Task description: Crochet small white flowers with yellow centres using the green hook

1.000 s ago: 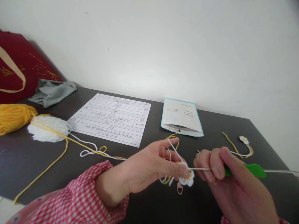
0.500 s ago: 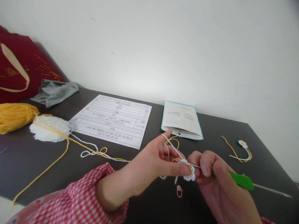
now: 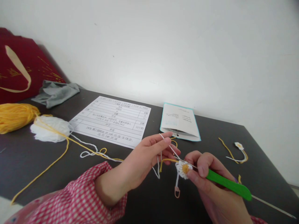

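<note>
A small crocheted flower (image 3: 185, 169), white petals around a yellow centre, sits at the tip of the crochet hook with its face toward me. My right hand (image 3: 210, 174) grips the hook by its green handle (image 3: 230, 183), the thumb against the flower's edge. White yarn (image 3: 173, 149) loops over the raised index finger of my left hand (image 3: 156, 149) and runs to the hook; its other fingers curl, partly hidden. My left hand is apart from the flower. A pink stitch marker (image 3: 177, 192) hangs below the flower on a white strand. A yellow tail (image 3: 167, 160) sticks out to its left.
Yellow yarn (image 3: 16, 118) and white yarn (image 3: 50, 129) lie on the left, strands trailing rightward. Behind are a printed sheet (image 3: 112, 121), a pouch (image 3: 178, 119), a grey cloth (image 3: 56, 93) and a red bag (image 3: 21, 68). Another small flower (image 3: 239, 146) lies on the right.
My left thumb has let go of the flower and lifted to the index finger. The flower now shows its whole face beside my right thumb. The stitch marker hangs slightly lower.
</note>
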Demonstrator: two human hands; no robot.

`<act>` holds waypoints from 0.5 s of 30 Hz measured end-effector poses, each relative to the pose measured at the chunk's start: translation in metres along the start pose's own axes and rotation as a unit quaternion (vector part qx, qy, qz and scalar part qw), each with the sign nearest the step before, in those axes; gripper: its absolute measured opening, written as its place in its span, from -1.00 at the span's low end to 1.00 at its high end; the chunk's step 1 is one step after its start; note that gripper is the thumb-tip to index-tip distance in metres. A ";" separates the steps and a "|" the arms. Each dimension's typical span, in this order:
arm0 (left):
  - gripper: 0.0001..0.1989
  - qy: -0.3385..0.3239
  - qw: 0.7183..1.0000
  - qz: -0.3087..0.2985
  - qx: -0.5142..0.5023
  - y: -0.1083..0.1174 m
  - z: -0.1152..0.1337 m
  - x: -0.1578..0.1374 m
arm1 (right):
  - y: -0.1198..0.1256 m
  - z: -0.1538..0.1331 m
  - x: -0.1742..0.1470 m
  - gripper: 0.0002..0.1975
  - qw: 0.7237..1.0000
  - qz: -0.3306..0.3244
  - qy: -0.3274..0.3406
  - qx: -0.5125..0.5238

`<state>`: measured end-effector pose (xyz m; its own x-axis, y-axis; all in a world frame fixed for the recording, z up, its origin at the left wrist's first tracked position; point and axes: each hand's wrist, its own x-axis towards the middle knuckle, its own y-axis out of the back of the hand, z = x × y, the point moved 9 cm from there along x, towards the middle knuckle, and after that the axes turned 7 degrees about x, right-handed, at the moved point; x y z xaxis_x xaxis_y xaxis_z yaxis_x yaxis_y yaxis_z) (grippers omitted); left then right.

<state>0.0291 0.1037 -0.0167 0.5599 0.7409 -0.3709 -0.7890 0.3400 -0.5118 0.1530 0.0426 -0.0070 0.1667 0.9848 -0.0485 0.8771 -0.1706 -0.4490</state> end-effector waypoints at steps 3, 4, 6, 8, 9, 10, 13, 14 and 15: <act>-0.74 -0.019 0.999 0.035 0.037 0.007 0.002 0.002 | 0.001 0.006 0.000 -0.75 0.999 0.008 -0.027 0.016; -0.76 -0.024 0.998 0.039 0.041 0.008 0.003 0.003 | 0.000 0.009 0.000 -0.74 0.999 0.006 -0.041 0.026; -0.79 -0.046 0.996 0.054 0.045 0.011 0.008 0.002 | -0.003 0.015 0.000 -0.73 0.996 0.000 -0.071 0.045; -0.80 -0.079 0.993 0.075 0.052 0.014 0.015 0.001 | -0.007 0.019 0.000 -0.70 0.994 -0.010 -0.092 0.061; -0.81 -0.091 0.990 0.082 0.063 0.014 0.018 0.000 | -0.009 0.020 -0.001 -0.68 0.993 -0.013 -0.100 0.068; -0.81 -0.093 0.989 0.084 0.079 0.014 0.019 0.000 | -0.010 0.020 -0.001 -0.67 0.992 -0.014 -0.105 0.073; -0.81 -0.058 0.986 0.070 0.138 0.011 0.016 0.002 | -0.011 0.019 -0.002 -0.67 0.992 -0.021 -0.106 0.072; -0.81 -0.048 0.985 0.065 0.151 0.010 0.015 0.003 | -0.011 0.018 -0.002 -0.69 0.992 -0.027 -0.103 0.069; -0.81 -0.046 0.985 0.061 0.157 0.010 0.015 0.003 | -0.012 0.017 -0.002 -0.71 0.992 -0.036 -0.099 0.068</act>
<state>0.0194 0.1175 -0.0114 0.4414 0.8319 -0.3363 -0.8968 0.3961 -0.1973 0.1350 0.0431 -0.0164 0.0021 0.9835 -0.1812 0.8128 -0.1072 -0.5725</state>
